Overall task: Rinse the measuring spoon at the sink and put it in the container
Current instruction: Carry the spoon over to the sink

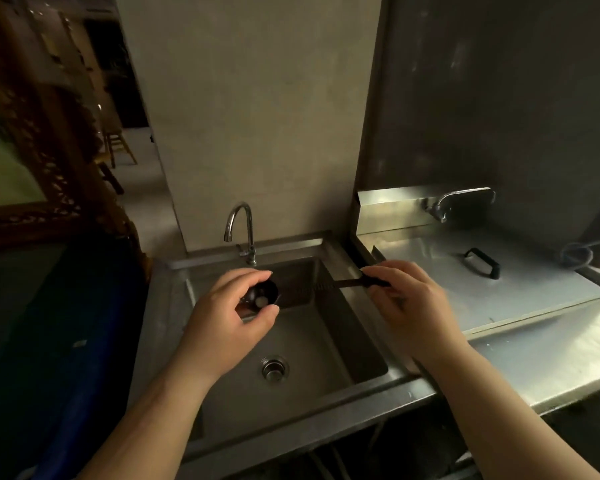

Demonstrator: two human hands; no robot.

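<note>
Right now the left hand (pixel 238 308) cups the bowl of the black measuring spoon (pixel 262 294) while the right hand (pixel 407 299) pinches its handle, over the sink (pixel 361 355). Better lift it under the dry tap (pixel 239 230) just beyond the left hand, bowl upward

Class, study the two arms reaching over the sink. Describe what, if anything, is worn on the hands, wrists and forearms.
Both arms are bare as far as the picture shows: no sleeves visible. The left hand and right hand wear no gloves, and no rings, watch or bracelet can be seen. A fingernail shows pale and short.
</note>
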